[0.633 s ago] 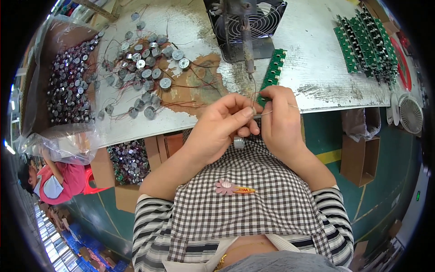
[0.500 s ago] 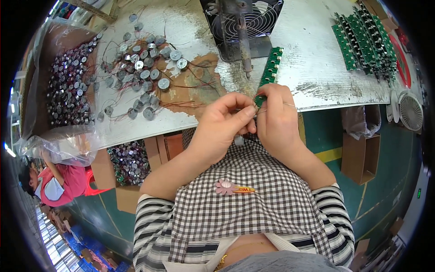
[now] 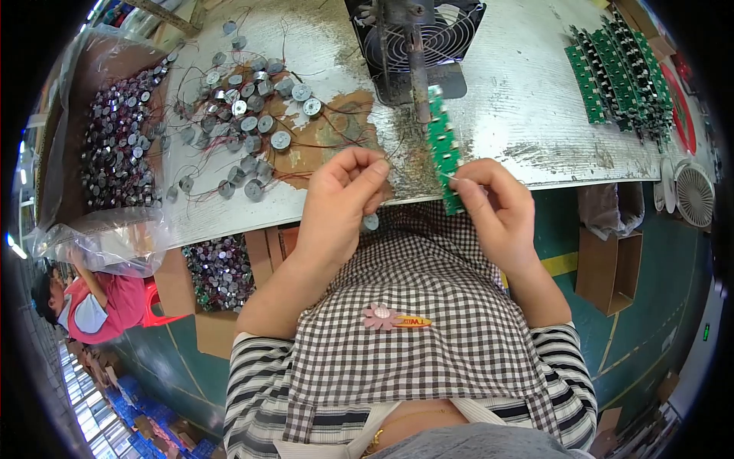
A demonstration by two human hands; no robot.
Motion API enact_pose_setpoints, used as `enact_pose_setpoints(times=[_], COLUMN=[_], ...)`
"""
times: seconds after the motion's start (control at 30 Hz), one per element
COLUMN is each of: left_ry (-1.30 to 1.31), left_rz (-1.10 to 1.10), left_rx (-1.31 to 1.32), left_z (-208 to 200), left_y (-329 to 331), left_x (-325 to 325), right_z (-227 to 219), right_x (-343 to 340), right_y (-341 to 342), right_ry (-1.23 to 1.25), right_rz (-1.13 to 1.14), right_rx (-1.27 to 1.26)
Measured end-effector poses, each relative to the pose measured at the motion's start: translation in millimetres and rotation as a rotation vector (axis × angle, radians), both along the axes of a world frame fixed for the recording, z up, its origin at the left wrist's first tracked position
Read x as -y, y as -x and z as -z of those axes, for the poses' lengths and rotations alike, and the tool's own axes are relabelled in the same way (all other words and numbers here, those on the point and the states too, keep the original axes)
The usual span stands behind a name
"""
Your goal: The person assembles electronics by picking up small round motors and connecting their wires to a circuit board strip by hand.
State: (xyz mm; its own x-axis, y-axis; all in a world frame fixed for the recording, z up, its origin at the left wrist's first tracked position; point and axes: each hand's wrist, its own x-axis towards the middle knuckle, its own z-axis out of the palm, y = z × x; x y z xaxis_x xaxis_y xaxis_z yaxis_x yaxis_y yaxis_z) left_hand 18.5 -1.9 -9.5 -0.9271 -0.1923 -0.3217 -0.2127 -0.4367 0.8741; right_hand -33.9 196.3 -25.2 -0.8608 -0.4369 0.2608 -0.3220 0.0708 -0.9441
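A green circuit board strip [image 3: 443,145] with small pale parts runs from below the upright metal rod to past the table's front edge. My right hand [image 3: 501,210] pinches the strip near its lower end, and a short thin silvery piece shows at the fingertips. To the left of it, my left hand [image 3: 344,191] is closed, thumb against the fingers. A small round metal motor [image 3: 370,222] hangs just under those fingers; its wires are mostly hidden in the hand.
Loose motors [image 3: 248,107] with thin red wires cover the table's left. A carton [image 3: 67,145] of motors stands beyond them. A fan [image 3: 417,38] and metal rod [image 3: 418,76] stand ahead. Stacked board strips [image 3: 623,76] lie far right. A person [image 3: 103,302] sits at left.
My hands have come apart: the left moved left with the motor, the right moved slightly right. The board strip has swung so its far end points more to the left.
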Motion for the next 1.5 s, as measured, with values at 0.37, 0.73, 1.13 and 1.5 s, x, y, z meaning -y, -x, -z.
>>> enact_pose_setpoints(times=[0.37,0.73,1.13,1.5], left_ry=[0.107,0.139,0.137,0.169], left_rz=[0.042,0.048,-0.04,-0.055], left_rx=[-0.008,-0.091,-0.132,-0.131], left_z=[-5,-5,-9,-7], left_y=[12,26,30,24], left_x=[-5,-14,-18,-20], right_z=[16,11,4,9], right_x=[14,21,27,26], right_y=[14,24,33,25], right_ry=[0.173,0.239,0.137,0.121], right_rz=[0.123,0.082,0.098,0.082], right_rx=[-0.287,-0.345,-0.516,-0.502])
